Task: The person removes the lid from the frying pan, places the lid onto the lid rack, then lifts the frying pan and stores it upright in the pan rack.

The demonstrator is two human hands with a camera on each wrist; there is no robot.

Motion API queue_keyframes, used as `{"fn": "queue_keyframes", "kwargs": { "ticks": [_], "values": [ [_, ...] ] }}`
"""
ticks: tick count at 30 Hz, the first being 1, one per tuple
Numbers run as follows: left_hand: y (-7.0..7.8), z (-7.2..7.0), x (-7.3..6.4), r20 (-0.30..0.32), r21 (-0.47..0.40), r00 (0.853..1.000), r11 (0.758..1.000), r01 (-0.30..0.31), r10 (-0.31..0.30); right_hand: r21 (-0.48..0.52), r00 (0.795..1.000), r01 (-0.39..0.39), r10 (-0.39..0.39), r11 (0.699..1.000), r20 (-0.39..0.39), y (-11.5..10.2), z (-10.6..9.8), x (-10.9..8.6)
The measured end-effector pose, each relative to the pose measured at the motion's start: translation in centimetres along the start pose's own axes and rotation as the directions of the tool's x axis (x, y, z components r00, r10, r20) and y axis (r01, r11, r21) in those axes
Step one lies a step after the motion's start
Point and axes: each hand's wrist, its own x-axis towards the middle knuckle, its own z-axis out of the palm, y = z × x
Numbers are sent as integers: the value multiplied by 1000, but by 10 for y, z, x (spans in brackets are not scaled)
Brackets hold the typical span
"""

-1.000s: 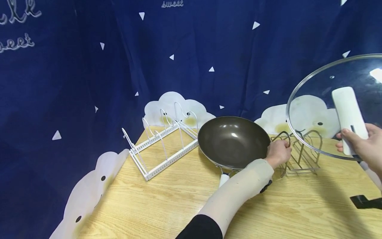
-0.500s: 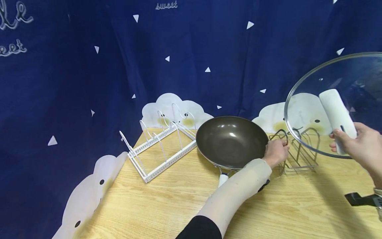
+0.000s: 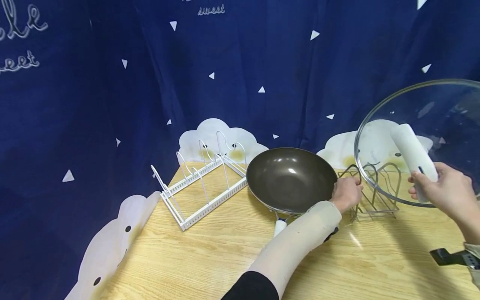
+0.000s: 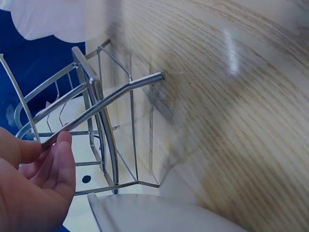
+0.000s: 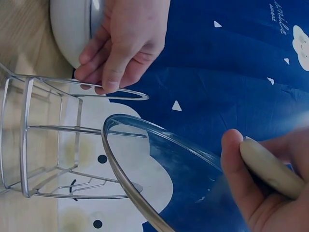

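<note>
My left hand (image 3: 346, 193) pinches the nearest wire loop of a metal lid rack (image 3: 375, 215) on the table, right of the wok. The left wrist view shows thumb and fingertips (image 4: 63, 140) closed on the thin bar. My right hand (image 3: 446, 187) grips the white handle (image 3: 414, 156) of a large round glass lid (image 5: 116, 164), held up and tilted. In the right wrist view, the lid's metal rim overlaps the tips of the rack's loops. A dark wok (image 3: 292, 179) with a white handle (image 3: 280, 227) sits beside my left hand, its handle partly behind the forearm.
A white wire rack (image 3: 215, 203) with upright dividers stands left of the wok, close to its rim. Behind the wooden table (image 3: 180, 262) hangs a blue curtain (image 3: 240, 62) with white triangles. White cloud cutouts (image 3: 240, 143) line the table's edge.
My right hand and the glass lid have shifted left, then dipped slightly, bringing the lid further over the metal rack. My left hand keeps its hold on the loop.
</note>
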Motion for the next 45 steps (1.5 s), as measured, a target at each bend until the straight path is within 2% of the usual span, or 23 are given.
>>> {"fn": "queue_keyframes", "kwargs": {
  "ticks": [9, 18, 23, 28, 45],
  "values": [
    [1, 0, 1, 15, 57, 1000, 998, -28, 27, -92, 995, 100, -101, 991, -7, 1, 5, -7],
    [2, 4, 3, 38, 88, 999, 996, -24, 21, -86, 993, 117, -114, 989, 30, 1, 12, -10],
    [2, 4, 4, 41, 86, 999, 996, -28, 24, -119, 989, 145, -141, 982, 40, 3, 14, -9],
    [3, 3, 4, 40, 98, 999, 995, -30, 26, -144, 990, 140, -136, 980, 41, 5, 17, -9],
    [3, 7, 4, 37, 139, 998, 988, -64, 60, -120, 978, 208, -203, 971, 54, 8, 24, -10]
  ]
}}
